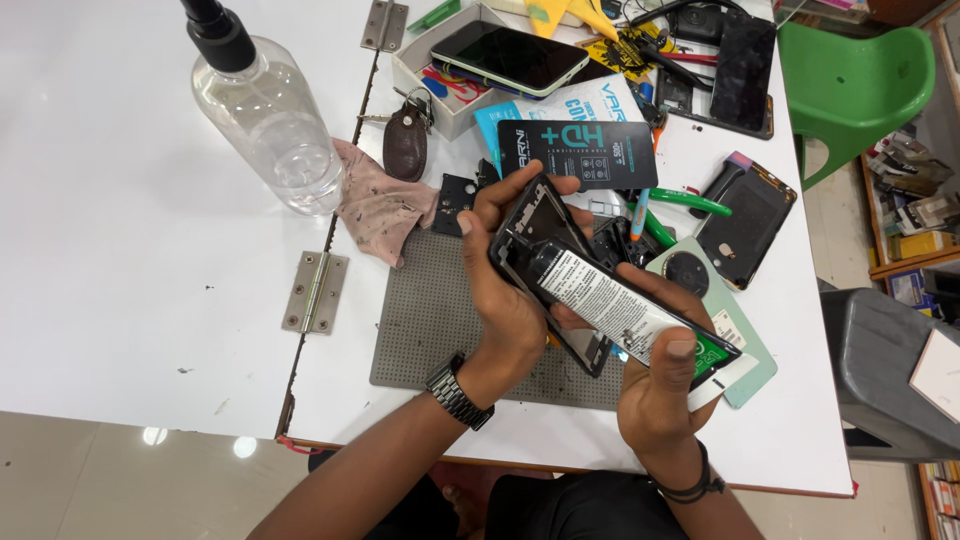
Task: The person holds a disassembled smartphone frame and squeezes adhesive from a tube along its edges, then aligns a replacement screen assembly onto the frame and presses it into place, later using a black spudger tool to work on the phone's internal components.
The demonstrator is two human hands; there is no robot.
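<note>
Head view, my left hand (505, 290): it is closed around the black phone frame (545, 265), thumb on the frame's upper edge, fingers curled behind it; a metal watch (458, 392) sits on that wrist.
Head view, my right hand (655, 385): it is clamped on the phone battery (625, 312), thumb pressed on the green end at about 4 o'clock of the battery, fingers underneath.
Phone frame: it is held tilted above the grey work mat (430, 320), near the middle of the view, open side facing me.
Battery: long, with a white label and black ends, it lies across the frame from 10 o'clock to 4 o'clock, touching it.
Work mat: it lies on the white table (120, 250), directly beneath both hands.
Pale green back cover (735, 335): at 3 o'clock of my hands, partly under the right one, with a round camera ring.
Clear spray bottle (262, 115): at 10 o'clock, well apart, standing upright.
Pink cloth (380, 205): just beside the bottle, touching the mat's top corner.
Brown key pouch (405, 140): at 11 o'clock, above the cloth.
Dark flat package (590, 152): at 12 o'clock, just above my left fingertips.
Phone on a box (510, 55): farther out at 12 o'clock, screen dark.
Green chair (855, 85): at 2 o'clock, beyond the table edge.
</note>
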